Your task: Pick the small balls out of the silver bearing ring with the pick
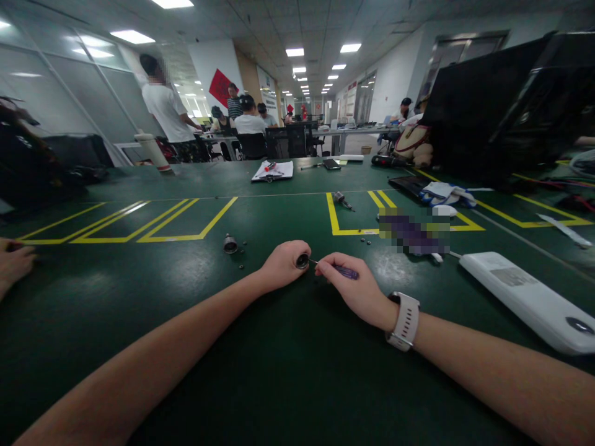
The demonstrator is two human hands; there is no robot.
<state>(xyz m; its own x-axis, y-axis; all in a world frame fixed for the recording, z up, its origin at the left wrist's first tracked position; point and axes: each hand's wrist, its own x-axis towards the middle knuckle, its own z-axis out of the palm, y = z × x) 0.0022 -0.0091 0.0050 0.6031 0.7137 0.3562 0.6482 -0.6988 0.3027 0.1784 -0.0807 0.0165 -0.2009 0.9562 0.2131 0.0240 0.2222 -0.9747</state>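
My left hand (283, 263) is closed around a round metal part (302, 261), its dark hollow end turned to the right. In my right hand (356, 285) is a thin screwdriver (346, 272) with a purple handle, pinched between thumb and fingers. Its slim shaft points left, with the tip at or just beside the opening of the metal part; contact cannot be made out. Left of my hands stands a similar metal cylinder (230, 243), with several tiny dark pieces (242, 267) close by. Another metal part with a thin shaft (343, 200) lies farther back.
Yellow tape (332, 214) marks boxes on the green table (279, 371). At right lie a white power bank (525, 297), gloves (446, 193) and a large black case (483, 111). A clipboard (273, 171) sits farther back. Another person's hand (16, 266) rests at the left edge.
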